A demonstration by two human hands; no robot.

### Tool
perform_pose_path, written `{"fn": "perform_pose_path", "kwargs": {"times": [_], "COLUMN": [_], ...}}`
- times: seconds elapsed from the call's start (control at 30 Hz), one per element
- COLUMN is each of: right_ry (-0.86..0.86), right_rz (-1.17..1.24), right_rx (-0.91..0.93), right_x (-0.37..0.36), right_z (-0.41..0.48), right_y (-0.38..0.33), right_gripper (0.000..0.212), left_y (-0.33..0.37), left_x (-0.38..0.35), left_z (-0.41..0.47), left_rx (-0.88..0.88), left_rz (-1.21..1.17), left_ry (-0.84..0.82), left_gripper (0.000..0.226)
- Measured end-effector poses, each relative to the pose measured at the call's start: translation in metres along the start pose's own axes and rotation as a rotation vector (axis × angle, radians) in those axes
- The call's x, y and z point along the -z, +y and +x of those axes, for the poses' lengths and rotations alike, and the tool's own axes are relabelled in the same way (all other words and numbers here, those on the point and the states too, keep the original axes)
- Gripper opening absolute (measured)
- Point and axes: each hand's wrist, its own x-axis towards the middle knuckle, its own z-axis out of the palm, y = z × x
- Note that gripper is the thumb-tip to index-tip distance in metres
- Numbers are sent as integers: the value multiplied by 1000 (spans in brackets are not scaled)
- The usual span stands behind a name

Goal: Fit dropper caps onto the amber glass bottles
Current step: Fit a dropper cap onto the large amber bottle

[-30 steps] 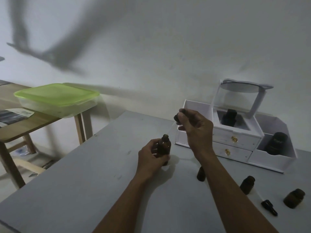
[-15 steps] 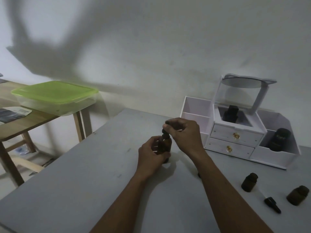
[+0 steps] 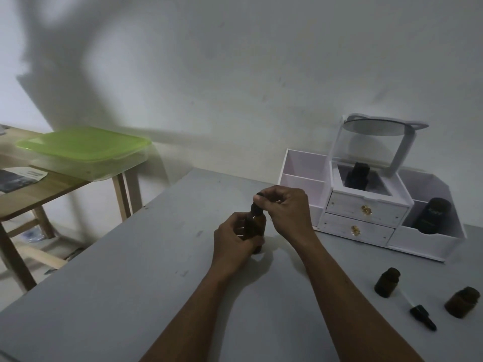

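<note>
Watching from the side: the amber bottle (image 3: pixel 254 226) stands upright on the table (image 3: pixel 130 283), near the white organizer (image 3: pixel 366 212), out in front of its drawers. The left hand (image 3: pixel 235 241) is wrapped round the body and the right hand (image 3: pixel 285 207) pinches the dropper cap (image 3: pixel 257 205) at the neck. It's small glass, so I'd guess light, rigid and a bit slick, and bracing it by the body makes sense. The rubber bulb looks squishy, so better to twist by the hard collar. Can't tell if the threads have caught. Two uncapped bottles (image 3: pixel 387 282) and a loose dropper (image 3: pixel 423 313) lie further out from the organizer.
</note>
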Motion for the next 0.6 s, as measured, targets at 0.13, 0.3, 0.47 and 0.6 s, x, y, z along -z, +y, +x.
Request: {"fn": "perform_pose_path", "kwargs": {"times": [0.13, 0.3, 0.47, 0.6], "right_ry": [21, 30, 74, 148], "right_rz": [5, 81, 198, 300], "right_rx": [13, 39, 98, 117], "right_x": [1, 9, 25, 48], "right_z": [-1, 1, 5, 5], "right_y": [-1, -13, -37, -51], "right_gripper": [4, 2, 8, 11], "left_y": [0, -1, 0, -1], "left_x": [0, 1, 0, 9], "left_z": [0, 0, -4, -16], "left_rx": [6, 24, 58, 84], "left_rz": [2, -18, -16, -7], "left_ry": [2, -5, -5, 48], "left_gripper": [42, 45, 56, 76]}}
